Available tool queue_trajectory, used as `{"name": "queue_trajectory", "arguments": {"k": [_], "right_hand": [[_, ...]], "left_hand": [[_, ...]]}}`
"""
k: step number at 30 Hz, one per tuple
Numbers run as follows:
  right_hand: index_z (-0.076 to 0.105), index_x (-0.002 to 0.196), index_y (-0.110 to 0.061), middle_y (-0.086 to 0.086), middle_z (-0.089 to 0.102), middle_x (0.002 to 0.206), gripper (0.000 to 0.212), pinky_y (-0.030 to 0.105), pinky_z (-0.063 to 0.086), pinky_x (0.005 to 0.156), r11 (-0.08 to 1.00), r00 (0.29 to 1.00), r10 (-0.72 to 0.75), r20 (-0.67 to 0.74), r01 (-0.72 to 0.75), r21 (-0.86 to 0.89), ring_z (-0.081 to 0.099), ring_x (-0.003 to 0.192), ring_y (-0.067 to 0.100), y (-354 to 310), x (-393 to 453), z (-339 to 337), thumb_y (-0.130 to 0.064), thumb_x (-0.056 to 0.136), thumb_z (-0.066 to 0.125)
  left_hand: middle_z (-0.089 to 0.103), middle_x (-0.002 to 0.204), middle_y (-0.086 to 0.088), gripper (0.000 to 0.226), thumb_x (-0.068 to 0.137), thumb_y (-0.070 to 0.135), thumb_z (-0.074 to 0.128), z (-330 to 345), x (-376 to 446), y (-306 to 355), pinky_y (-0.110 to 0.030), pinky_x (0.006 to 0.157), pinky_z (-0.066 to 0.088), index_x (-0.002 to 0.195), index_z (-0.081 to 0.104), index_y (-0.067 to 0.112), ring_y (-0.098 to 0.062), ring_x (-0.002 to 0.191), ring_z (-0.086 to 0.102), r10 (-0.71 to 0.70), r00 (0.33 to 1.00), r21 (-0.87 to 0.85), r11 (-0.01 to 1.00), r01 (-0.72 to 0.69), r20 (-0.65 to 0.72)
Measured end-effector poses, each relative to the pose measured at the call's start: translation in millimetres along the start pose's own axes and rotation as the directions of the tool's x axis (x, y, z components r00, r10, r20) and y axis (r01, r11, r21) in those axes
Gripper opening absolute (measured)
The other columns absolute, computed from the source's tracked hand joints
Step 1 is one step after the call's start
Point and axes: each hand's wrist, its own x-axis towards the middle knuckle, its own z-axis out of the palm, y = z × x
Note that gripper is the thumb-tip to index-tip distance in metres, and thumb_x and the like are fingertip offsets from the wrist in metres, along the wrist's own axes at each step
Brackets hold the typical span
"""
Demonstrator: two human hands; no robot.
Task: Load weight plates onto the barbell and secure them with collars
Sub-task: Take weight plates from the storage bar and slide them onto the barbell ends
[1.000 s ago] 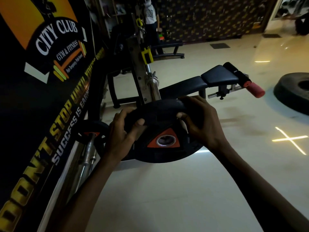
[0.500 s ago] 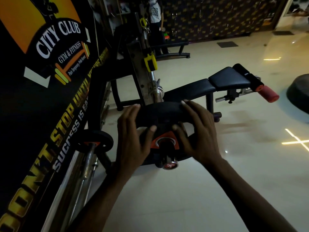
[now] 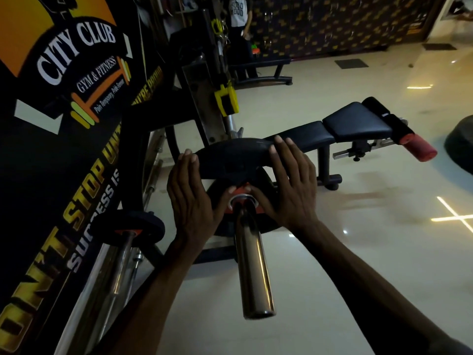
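A black weight plate (image 3: 231, 160) with an orange hub sits on the chrome barbell sleeve (image 3: 252, 265), far along it toward the rack. The sleeve's bare end points at me. My left hand (image 3: 190, 201) lies flat on the plate's left face, fingers straight, thumb near the hub. My right hand (image 3: 289, 185) presses the plate's right side the same way, fingers over the rim. Both palms push on the plate. No collar is in view.
A banner wall (image 3: 64, 149) stands close on the left. A smaller plate on a stored bar (image 3: 133, 226) leans below it. The rack upright with yellow hooks (image 3: 225, 101), a black bench (image 3: 340, 126), a tyre (image 3: 460, 152) and a person (image 3: 239, 11) lie beyond.
The plate, held free in both hands a second ago, has slid onto the sleeve and far along it. My fingers went from gripping the rim to pressing flat.
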Motion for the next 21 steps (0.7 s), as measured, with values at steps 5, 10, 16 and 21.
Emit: {"name": "queue_trajectory", "arguments": {"k": [5, 10, 16, 21], "right_hand": [[0.027, 0.156, -0.011, 0.018, 0.036, 0.162, 0.090, 0.054, 0.030, 0.121, 0.999, 0.998, 0.037, 0.059, -0.037, 0.000, 0.030, 0.153, 0.034, 25.5, 37.7, 53.9, -0.052, 0.090, 0.071], [0.026, 0.156, -0.010, 0.018, 0.035, 0.162, 0.088, 0.052, 0.028, 0.122, 0.997, 0.997, 0.067, 0.047, -0.065, -0.031, 0.029, 0.152, 0.033, 44.7, 53.7, 89.5, -0.056, 0.092, 0.064], [0.027, 0.156, -0.009, 0.019, 0.032, 0.163, 0.083, 0.054, 0.027, 0.122, 0.995, 0.991, 0.093, 0.093, -0.096, 0.028, 0.027, 0.154, 0.034, 42.5, 53.4, 85.5, -0.054, 0.095, 0.061], [0.030, 0.159, -0.007, 0.014, 0.024, 0.169, 0.077, 0.056, 0.026, 0.124, 0.961, 0.960, 0.173, 0.218, -0.213, 0.175, 0.018, 0.158, 0.029, 28.0, 50.1, 46.5, -0.039, 0.099, 0.065]], "left_hand": [[0.041, 0.155, -0.026, 0.092, 0.093, 0.055, 0.070, 58.0, 34.3, -25.5, -0.042, 0.123, 0.028, 0.153, 0.030, -0.002, -0.037, 0.147, 0.037, -0.037, 0.999, -0.015, 0.999, 0.038, 0.038], [0.041, 0.156, -0.024, 0.092, 0.094, 0.057, 0.067, 93.3, 55.0, -39.7, -0.046, 0.122, 0.030, 0.154, 0.030, -0.001, -0.035, 0.147, 0.036, -0.021, 1.000, 0.013, 1.000, 0.021, 0.022], [0.039, 0.158, -0.023, 0.089, 0.094, 0.053, 0.070, 87.8, 55.7, -37.4, -0.046, 0.123, 0.030, 0.155, 0.032, -0.001, -0.033, 0.149, 0.033, -0.034, 0.997, -0.030, 0.999, 0.036, 0.074], [0.020, 0.168, -0.017, 0.083, 0.101, 0.039, 0.064, 42.2, 48.8, -30.8, -0.047, 0.126, 0.026, 0.161, 0.021, 0.001, -0.028, 0.158, 0.018, -0.067, 0.957, -0.264, 0.954, 0.144, 0.281]]}}
